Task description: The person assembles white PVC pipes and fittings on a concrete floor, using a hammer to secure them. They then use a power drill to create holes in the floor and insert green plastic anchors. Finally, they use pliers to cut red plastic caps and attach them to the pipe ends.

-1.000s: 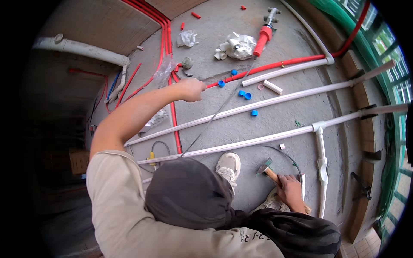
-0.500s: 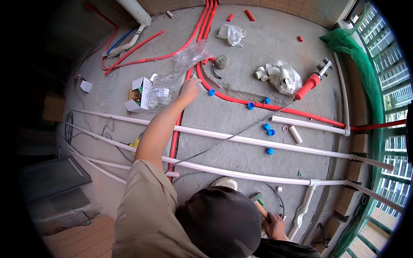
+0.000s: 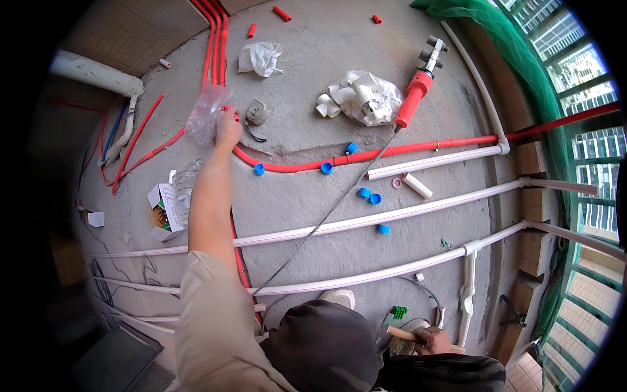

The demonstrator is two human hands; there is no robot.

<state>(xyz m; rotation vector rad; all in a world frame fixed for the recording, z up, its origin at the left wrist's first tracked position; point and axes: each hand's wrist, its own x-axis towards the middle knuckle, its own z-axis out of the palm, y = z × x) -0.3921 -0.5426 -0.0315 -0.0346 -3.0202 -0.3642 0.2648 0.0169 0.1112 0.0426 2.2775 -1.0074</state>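
Nearest me, at lower right, my right hand [image 3: 434,341] wraps the wooden handle of the hammer [image 3: 403,334], fingers curled tight, the handle crossing in front of a shoe; beyond, blue caps [image 3: 375,198] dot the concrete floor [image 3: 353,251]; farther out, my left hand [image 3: 228,130] is right at a short red pipe piece [image 3: 227,109], beside a clear plastic bag [image 3: 201,124]; whether those fingers pinch anything, I can't tell.
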